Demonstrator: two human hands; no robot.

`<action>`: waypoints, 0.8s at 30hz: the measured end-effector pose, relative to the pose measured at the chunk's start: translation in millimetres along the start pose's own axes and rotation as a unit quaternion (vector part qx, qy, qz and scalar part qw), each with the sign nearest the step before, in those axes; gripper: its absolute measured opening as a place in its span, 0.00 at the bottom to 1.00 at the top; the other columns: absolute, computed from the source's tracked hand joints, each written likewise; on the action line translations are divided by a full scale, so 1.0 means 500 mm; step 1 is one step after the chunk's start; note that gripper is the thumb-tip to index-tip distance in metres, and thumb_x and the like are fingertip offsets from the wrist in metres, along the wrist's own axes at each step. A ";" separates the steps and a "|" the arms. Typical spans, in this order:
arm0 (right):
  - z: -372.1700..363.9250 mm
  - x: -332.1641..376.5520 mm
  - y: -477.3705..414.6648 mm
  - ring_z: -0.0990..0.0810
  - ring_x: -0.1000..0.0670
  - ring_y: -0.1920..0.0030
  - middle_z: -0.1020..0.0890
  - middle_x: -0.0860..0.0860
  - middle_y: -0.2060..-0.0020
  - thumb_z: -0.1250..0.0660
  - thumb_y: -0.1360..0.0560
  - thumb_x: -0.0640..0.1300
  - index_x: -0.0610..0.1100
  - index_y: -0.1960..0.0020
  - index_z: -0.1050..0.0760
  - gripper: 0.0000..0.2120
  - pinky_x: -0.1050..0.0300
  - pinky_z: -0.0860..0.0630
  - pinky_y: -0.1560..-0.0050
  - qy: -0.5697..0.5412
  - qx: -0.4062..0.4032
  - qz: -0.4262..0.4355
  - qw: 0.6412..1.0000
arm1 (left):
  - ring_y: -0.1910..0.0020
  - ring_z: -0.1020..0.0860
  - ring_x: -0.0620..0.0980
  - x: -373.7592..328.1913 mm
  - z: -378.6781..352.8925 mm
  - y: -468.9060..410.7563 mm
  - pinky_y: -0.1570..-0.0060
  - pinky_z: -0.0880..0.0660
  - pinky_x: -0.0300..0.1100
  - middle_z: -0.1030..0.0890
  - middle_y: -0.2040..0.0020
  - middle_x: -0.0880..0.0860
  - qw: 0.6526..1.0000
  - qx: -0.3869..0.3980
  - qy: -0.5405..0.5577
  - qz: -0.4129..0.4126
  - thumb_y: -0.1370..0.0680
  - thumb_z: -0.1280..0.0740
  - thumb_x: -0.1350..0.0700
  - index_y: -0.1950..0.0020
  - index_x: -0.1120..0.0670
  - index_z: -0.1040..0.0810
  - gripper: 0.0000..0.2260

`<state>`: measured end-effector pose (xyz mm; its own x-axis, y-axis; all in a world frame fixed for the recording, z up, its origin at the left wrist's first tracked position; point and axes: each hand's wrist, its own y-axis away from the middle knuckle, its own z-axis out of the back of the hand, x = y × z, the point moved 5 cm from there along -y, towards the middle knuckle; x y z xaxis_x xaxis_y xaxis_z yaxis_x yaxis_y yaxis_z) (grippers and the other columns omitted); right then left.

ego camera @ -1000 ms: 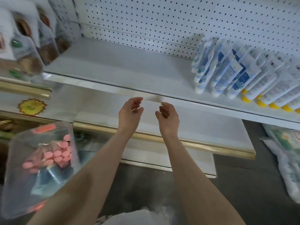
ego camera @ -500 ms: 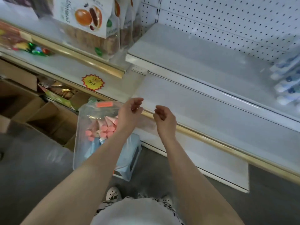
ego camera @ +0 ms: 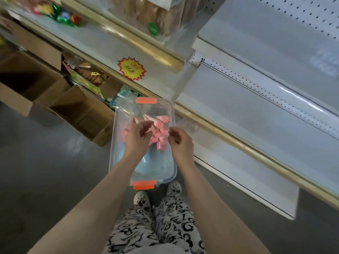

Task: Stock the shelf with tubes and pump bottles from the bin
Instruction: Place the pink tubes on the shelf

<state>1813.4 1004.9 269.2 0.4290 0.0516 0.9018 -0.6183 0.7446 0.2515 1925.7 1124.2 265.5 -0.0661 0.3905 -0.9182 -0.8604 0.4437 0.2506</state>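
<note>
Shop aisle, grey floor | bin (ego camera: 145, 101) at feet, just beside shelf (ego camera: 266, 57), handy for stocking | tubes (ego camera: 161, 132) pink-capped, heaped inside | left hand (ego camera: 137, 137) loosely spread over tubes, likely picking, holds nothing | right hand (ego camera: 180, 143) half-curled, empty, above bin's right rim

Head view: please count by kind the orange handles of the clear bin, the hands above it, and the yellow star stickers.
orange handles: 2
hands: 2 (left hand, right hand)
yellow star sticker: 1
Total: 5
</note>
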 end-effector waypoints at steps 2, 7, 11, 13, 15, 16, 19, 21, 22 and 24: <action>-0.023 -0.015 -0.011 0.19 0.58 0.50 0.16 0.54 0.50 0.34 0.24 0.36 0.46 0.43 0.20 0.12 0.69 0.25 0.47 0.011 0.015 0.003 1.000 | 0.48 0.21 0.42 0.036 0.008 -0.007 0.41 0.26 0.40 0.19 0.48 0.47 1.000 -0.006 -0.001 0.017 0.24 0.34 0.67 0.40 0.54 0.21 0.15; -0.074 -0.068 -0.054 0.20 0.59 0.47 0.19 0.57 0.48 0.34 0.23 0.36 0.46 0.40 0.22 0.13 0.73 0.29 0.48 0.052 0.047 -0.008 0.997 | 0.44 0.23 0.44 0.109 0.013 -0.030 0.39 0.28 0.41 0.20 0.44 0.46 0.998 -0.009 -0.012 0.062 0.22 0.35 0.65 0.36 0.53 0.22 0.16; -0.112 -0.107 -0.107 0.23 0.54 0.40 0.20 0.52 0.39 0.35 0.22 0.37 0.47 0.35 0.24 0.16 0.64 0.28 0.40 0.114 0.067 0.001 0.991 | 0.41 0.23 0.46 0.167 0.007 -0.076 0.40 0.28 0.40 0.22 0.38 0.48 0.996 0.000 -0.058 0.069 0.22 0.34 0.63 0.35 0.50 0.23 0.17; -0.128 -0.120 -0.142 0.24 0.52 0.38 0.22 0.52 0.37 0.35 0.22 0.38 0.47 0.34 0.25 0.17 0.64 0.32 0.39 0.157 0.075 0.014 0.985 | 0.39 0.24 0.47 0.189 0.000 -0.107 0.39 0.26 0.44 0.22 0.37 0.48 0.995 0.007 -0.084 0.062 0.22 0.34 0.62 0.35 0.47 0.24 0.18; -0.148 -0.127 -0.184 0.25 0.52 0.37 0.23 0.51 0.36 0.35 0.22 0.38 0.46 0.33 0.26 0.18 0.64 0.33 0.38 0.197 0.090 0.040 0.975 | 0.41 0.23 0.49 0.200 -0.009 -0.140 0.40 0.26 0.44 0.22 0.37 0.50 0.992 0.005 -0.119 0.052 0.22 0.33 0.61 0.35 0.47 0.24 0.18; -0.159 -0.130 -0.208 0.25 0.51 0.37 0.22 0.51 0.37 0.35 0.22 0.38 0.45 0.33 0.26 0.18 0.63 0.32 0.39 0.219 0.096 0.058 0.969 | 0.45 0.24 0.48 0.201 -0.016 -0.157 0.44 0.28 0.40 0.23 0.37 0.52 0.990 0.007 -0.137 0.046 0.22 0.33 0.61 0.34 0.49 0.24 0.18; -0.188 -0.133 -0.274 0.25 0.47 0.39 0.22 0.47 0.40 0.36 0.23 0.38 0.44 0.35 0.25 0.17 0.62 0.32 0.42 0.267 0.100 0.104 0.953 | 0.51 0.29 0.45 0.207 -0.038 -0.209 0.55 0.39 0.23 0.25 0.34 0.53 0.983 0.023 -0.180 0.035 0.21 0.34 0.62 0.32 0.53 0.26 0.18; -0.208 -0.137 -0.315 0.26 0.46 0.38 0.22 0.46 0.40 0.35 0.24 0.37 0.43 0.35 0.26 0.17 0.58 0.32 0.39 0.303 0.108 0.121 0.939 | 0.42 0.27 0.48 0.217 -0.050 -0.244 0.51 0.43 0.22 0.26 0.32 0.50 0.975 0.025 -0.221 0.016 0.21 0.34 0.60 0.31 0.52 0.26 0.18; -0.219 -0.138 -0.332 0.26 0.45 0.38 0.22 0.45 0.40 0.35 0.24 0.38 0.42 0.35 0.26 0.17 0.56 0.32 0.37 0.333 0.113 0.131 0.927 | 0.36 0.28 0.49 0.225 -0.056 -0.261 0.48 0.43 0.24 0.27 0.31 0.48 0.971 0.025 -0.239 0.005 0.21 0.34 0.59 0.31 0.51 0.26 0.18; -0.246 -0.145 -0.361 0.27 0.42 0.37 0.23 0.43 0.40 0.35 0.23 0.39 0.40 0.36 0.26 0.16 0.52 0.33 0.34 0.405 0.126 0.161 0.891 | 0.31 0.31 0.51 0.241 -0.069 -0.291 0.42 0.42 0.32 0.28 0.30 0.48 0.964 0.034 -0.264 -0.007 0.21 0.35 0.59 0.31 0.50 0.26 0.18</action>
<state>1974.9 948.3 115.2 0.4746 0.7744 0.4183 -0.8795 0.4367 0.1892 2025.3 1078.7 108.0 0.2266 0.7329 -0.6415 -0.8235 0.4958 0.2756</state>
